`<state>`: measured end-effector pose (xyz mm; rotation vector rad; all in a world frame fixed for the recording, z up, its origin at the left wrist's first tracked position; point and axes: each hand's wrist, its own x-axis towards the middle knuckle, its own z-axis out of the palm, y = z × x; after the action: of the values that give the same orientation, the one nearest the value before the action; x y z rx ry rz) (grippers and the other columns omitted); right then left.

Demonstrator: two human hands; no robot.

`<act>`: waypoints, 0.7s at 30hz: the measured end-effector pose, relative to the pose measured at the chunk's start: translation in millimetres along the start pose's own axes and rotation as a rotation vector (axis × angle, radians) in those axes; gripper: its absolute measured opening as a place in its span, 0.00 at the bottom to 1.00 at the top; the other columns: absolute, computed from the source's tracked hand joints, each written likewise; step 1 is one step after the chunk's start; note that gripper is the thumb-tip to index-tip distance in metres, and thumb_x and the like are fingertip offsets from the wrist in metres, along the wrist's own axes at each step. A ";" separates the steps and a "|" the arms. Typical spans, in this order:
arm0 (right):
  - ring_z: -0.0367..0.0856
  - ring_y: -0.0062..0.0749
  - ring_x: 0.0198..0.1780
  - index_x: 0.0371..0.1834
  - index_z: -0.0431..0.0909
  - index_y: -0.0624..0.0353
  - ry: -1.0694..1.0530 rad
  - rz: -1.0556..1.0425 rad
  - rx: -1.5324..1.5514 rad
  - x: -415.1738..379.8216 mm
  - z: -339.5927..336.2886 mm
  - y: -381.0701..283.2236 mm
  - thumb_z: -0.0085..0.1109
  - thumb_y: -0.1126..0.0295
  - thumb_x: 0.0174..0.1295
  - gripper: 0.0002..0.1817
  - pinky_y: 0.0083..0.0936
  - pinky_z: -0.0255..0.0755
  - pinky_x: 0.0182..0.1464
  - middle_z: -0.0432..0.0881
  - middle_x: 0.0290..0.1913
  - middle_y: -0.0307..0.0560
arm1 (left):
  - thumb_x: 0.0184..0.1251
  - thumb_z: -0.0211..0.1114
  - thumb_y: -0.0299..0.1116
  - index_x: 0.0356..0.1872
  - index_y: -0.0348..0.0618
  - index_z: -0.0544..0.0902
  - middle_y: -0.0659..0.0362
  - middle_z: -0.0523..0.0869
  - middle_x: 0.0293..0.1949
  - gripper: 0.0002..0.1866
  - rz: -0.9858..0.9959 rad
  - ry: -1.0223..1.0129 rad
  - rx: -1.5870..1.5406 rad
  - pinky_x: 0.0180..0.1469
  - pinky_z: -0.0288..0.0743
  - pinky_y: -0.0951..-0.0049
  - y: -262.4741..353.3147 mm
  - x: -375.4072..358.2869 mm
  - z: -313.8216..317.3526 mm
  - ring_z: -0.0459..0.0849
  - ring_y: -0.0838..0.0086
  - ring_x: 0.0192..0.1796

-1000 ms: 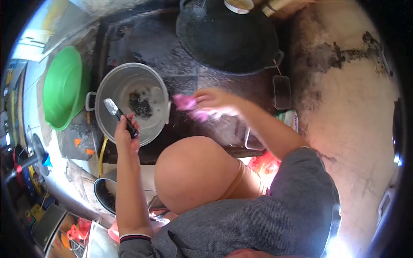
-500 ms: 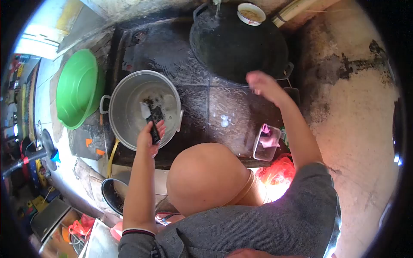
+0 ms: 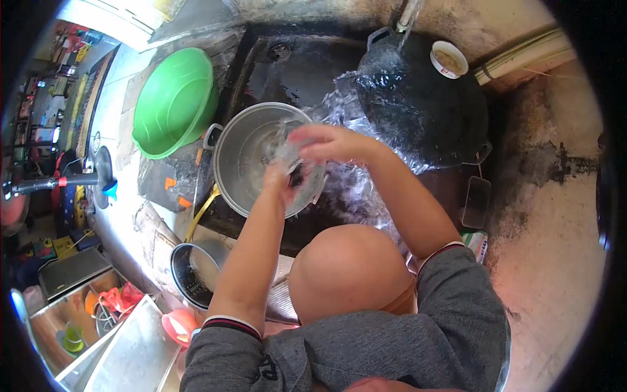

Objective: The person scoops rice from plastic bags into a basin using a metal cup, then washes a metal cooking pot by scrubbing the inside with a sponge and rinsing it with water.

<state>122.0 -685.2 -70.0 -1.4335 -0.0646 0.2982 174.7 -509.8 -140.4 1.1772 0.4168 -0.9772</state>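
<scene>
My left hand (image 3: 277,181) is closed around a black-handled tool (image 3: 297,176) over the right side of a large aluminium pot (image 3: 230,171). The tool's pale head is blurred by motion and splashing water. Just above it, my right hand (image 3: 332,144) reaches in from the right with its fingers stretched out. Clear water splashes between both hands. The pot stands on a dark, wet tiled floor, its handle on the left.
A green basin (image 3: 173,104) leans left of the pot. Behind, a big black wok (image 3: 431,111) lies under a running pipe (image 3: 409,16), with a white enamel bowl (image 3: 449,60) at its rim. Water spreads across the tiles. A dark pot (image 3: 196,274) stands lower left.
My right hand has moved left from beside the wok to above my left hand. Water now floods over the tiles and splashes at the pot. The view has shifted, so things appear farther right.
</scene>
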 end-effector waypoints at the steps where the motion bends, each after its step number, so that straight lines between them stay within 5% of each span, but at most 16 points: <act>1: 0.74 0.28 0.48 0.51 0.72 0.60 0.160 -0.052 -0.020 5.7 -14.5 6.1 0.58 0.65 0.54 0.21 0.24 0.68 0.50 0.76 0.46 0.45 | 0.69 0.43 0.38 0.48 0.39 0.69 0.49 0.81 0.33 0.15 -0.118 0.064 -0.068 0.23 0.74 0.76 4.0 -2.3 -3.3 0.77 0.71 0.25; 2: 0.72 0.26 0.49 0.53 0.71 0.60 0.319 -0.105 -0.041 9.0 -39.9 12.1 0.60 0.68 0.53 0.23 0.22 0.67 0.50 0.76 0.47 0.43 | 0.69 0.43 0.38 0.48 0.39 0.69 0.49 0.81 0.33 0.15 -0.113 0.072 -0.072 0.23 0.74 0.76 3.9 -5.5 -7.5 0.77 0.71 0.25; 3: 0.73 0.25 0.47 0.53 0.71 0.61 0.656 0.084 -0.116 1.6 -62.3 3.8 0.60 0.70 0.51 0.23 0.24 0.68 0.50 0.76 0.44 0.43 | 0.67 0.47 0.36 0.49 0.39 0.68 0.52 0.80 0.32 0.15 -0.062 0.117 -0.047 0.24 0.75 0.74 3.5 -9.3 -11.1 0.77 0.71 0.25; 5: 0.75 0.36 0.48 0.53 0.70 0.61 1.367 0.187 -0.828 -20.7 -130.5 59.1 0.60 0.60 0.50 0.28 0.29 0.69 0.51 0.77 0.46 0.54 | 0.65 0.50 0.34 0.50 0.39 0.66 0.54 0.79 0.31 0.15 -0.002 0.162 -0.030 0.25 0.76 0.73 1.8 -8.3 -16.3 0.77 0.72 0.25; 6: 0.76 0.46 0.48 0.46 0.75 0.60 1.729 0.195 -1.172 -28.9 -154.3 112.1 0.58 0.57 0.48 0.24 0.39 0.69 0.52 0.76 0.48 0.56 | 0.65 0.51 0.32 0.49 0.39 0.67 0.52 0.78 0.32 0.14 -0.002 0.205 -0.021 0.26 0.77 0.72 -2.8 -1.7 -20.3 0.77 0.70 0.26; 7: 0.77 0.43 0.47 0.45 0.75 0.59 1.594 0.484 -1.182 -37.3 -175.4 148.0 0.54 0.56 0.52 0.21 0.37 0.69 0.53 0.77 0.46 0.52 | 0.65 0.53 0.31 0.48 0.40 0.67 0.51 0.77 0.33 0.13 -0.006 0.246 -0.008 0.27 0.78 0.71 -5.8 2.4 -21.4 0.78 0.69 0.27; 8: 0.77 0.43 0.47 0.45 0.75 0.59 1.597 0.480 -1.181 -39.5 -170.0 137.9 0.54 0.56 0.52 0.21 0.37 0.69 0.53 0.77 0.46 0.52 | 0.65 0.53 0.31 0.48 0.40 0.67 0.51 0.77 0.33 0.13 -0.003 0.244 -0.007 0.27 0.78 0.71 -4.7 4.1 -19.5 0.78 0.69 0.27; 10: 0.78 0.36 0.45 0.45 0.75 0.58 0.669 0.354 0.426 -43.3 -135.1 96.2 0.50 0.57 0.57 0.19 0.33 0.70 0.52 0.78 0.44 0.48 | 0.62 0.56 0.26 0.49 0.38 0.65 0.49 0.76 0.35 0.16 -0.055 0.203 0.012 0.31 0.79 0.66 -6.3 2.9 -19.7 0.79 0.66 0.30; 12: 0.77 0.30 0.45 0.44 0.76 0.57 0.297 0.289 0.562 -13.0 -87.6 61.4 0.47 0.61 0.60 0.15 0.29 0.71 0.49 0.79 0.41 0.46 | 0.63 0.54 0.27 0.49 0.37 0.64 0.49 0.76 0.35 0.15 -0.043 0.210 0.025 0.32 0.79 0.64 -8.8 5.2 -19.6 0.79 0.64 0.32; 14: 0.78 0.28 0.45 0.44 0.75 0.59 0.033 0.220 0.363 7.3 -30.1 22.9 0.52 0.63 0.58 0.15 0.26 0.72 0.47 0.79 0.44 0.45 | 0.64 0.53 0.29 0.49 0.35 0.64 0.49 0.76 0.36 0.15 -0.015 0.211 0.042 0.34 0.80 0.61 -7.2 3.0 -16.2 0.80 0.63 0.34; 16: 0.78 0.37 0.45 0.47 0.73 0.63 -0.083 0.151 -0.206 27.8 13.3 15.6 0.51 0.65 0.57 0.17 0.28 0.72 0.46 0.78 0.44 0.51 | 0.67 0.49 0.33 0.49 0.33 0.66 0.49 0.76 0.36 0.15 0.055 0.209 -0.036 0.37 0.79 0.59 -1.6 -4.0 -7.2 0.80 0.62 0.38; 18: 0.77 0.49 0.46 0.54 0.69 0.64 -0.151 0.067 -0.836 35.5 41.3 27.7 0.51 0.67 0.55 0.23 0.33 0.70 0.47 0.76 0.46 0.59 | 0.64 0.53 0.31 0.43 0.35 0.74 0.53 0.79 0.41 0.12 0.032 0.226 -0.084 0.38 0.75 0.68 -4.5 14.0 -15.7 0.80 0.67 0.39; 20: 0.75 0.52 0.47 0.57 0.66 0.62 0.007 0.083 -0.881 30.4 47.3 42.0 0.51 0.67 0.54 0.25 0.36 0.69 0.48 0.75 0.46 0.61 | 0.64 0.53 0.37 0.47 0.35 0.73 0.53 0.78 0.45 0.17 0.040 0.074 -0.278 0.46 0.70 0.63 -3.0 2.6 -4.1 0.77 0.66 0.47; 21: 0.74 0.56 0.47 0.60 0.64 0.60 0.151 0.100 -0.915 27.4 46.1 46.0 0.52 0.67 0.53 0.28 0.38 0.68 0.50 0.74 0.47 0.63 | 0.65 0.51 0.43 0.57 0.39 0.67 0.54 0.72 0.56 0.24 0.033 -0.132 -0.144 0.60 0.61 0.56 1.6 -16.6 9.1 0.72 0.64 0.57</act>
<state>130.6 -629.2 -112.2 -2.3688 -0.0020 0.2489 165.1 -511.0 -124.0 0.9809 0.3555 -0.9735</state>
